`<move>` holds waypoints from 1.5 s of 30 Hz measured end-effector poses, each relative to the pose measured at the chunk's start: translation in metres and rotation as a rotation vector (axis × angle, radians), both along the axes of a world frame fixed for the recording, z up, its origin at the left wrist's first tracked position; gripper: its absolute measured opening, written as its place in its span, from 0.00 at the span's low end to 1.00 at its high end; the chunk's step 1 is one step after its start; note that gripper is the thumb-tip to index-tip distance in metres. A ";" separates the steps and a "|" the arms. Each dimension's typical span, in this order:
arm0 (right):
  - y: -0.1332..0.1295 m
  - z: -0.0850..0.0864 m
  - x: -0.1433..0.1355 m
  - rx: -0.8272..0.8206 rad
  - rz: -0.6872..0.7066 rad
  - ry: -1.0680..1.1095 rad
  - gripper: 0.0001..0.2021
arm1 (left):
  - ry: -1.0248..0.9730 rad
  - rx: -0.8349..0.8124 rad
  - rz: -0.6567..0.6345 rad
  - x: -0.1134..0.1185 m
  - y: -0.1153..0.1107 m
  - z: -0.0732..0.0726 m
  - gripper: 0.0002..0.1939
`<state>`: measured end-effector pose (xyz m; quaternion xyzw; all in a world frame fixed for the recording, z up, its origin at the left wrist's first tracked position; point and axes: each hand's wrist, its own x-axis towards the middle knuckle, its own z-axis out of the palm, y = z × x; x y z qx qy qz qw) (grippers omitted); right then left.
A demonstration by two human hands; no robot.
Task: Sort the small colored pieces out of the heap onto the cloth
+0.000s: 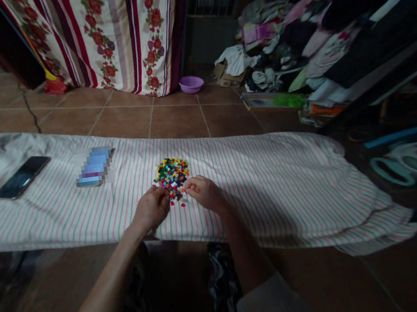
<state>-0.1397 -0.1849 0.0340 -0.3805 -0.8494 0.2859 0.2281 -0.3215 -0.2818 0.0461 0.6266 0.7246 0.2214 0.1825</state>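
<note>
Phone lies well left of the coloured-piece pile on striped cloth. Left hand and right hand flank the pile's near edge, grips pinched; contents indiscernible. Knuckle contact or cloth movement could scatter loose pieces.

the one camera sits on the head, facing forward and down, near the left hand and right hand, then past them across the floor to a curtain; depth at dim right is unclear.
</note>
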 end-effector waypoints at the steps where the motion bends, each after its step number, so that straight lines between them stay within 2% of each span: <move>1: 0.000 0.000 0.000 -0.001 -0.001 0.005 0.05 | 0.001 -0.002 -0.006 0.000 0.000 -0.001 0.12; 8: -0.007 0.002 -0.007 -0.007 0.017 0.056 0.06 | 0.012 0.000 -0.026 0.002 -0.002 -0.002 0.16; 14: -0.008 0.013 -0.011 0.004 0.049 0.127 0.05 | -0.053 -0.009 -0.057 -0.004 -0.007 0.002 0.08; 18: -0.008 0.012 -0.004 -0.070 0.106 0.062 0.03 | -0.056 -0.017 -0.076 -0.004 -0.009 0.005 0.05; 23: -0.009 0.006 0.000 -0.130 0.123 -0.074 0.05 | -0.024 -0.024 -0.072 -0.001 -0.010 0.005 0.07; 31: -0.016 0.010 -0.008 -0.068 0.127 -0.103 0.04 | 0.017 -0.043 -0.063 0.001 -0.008 0.005 0.08; 36: -0.014 0.009 -0.010 0.017 0.107 -0.046 0.08 | 0.017 -0.063 -0.060 0.001 -0.007 0.008 0.10; 41: -0.011 0.008 -0.004 -0.089 0.090 -0.020 0.05 | 0.006 -0.068 -0.073 0.000 -0.006 0.008 0.11; 45: -0.013 0.011 -0.004 -0.152 0.137 -0.080 0.03 | -0.016 -0.083 -0.072 -0.001 -0.006 0.006 0.10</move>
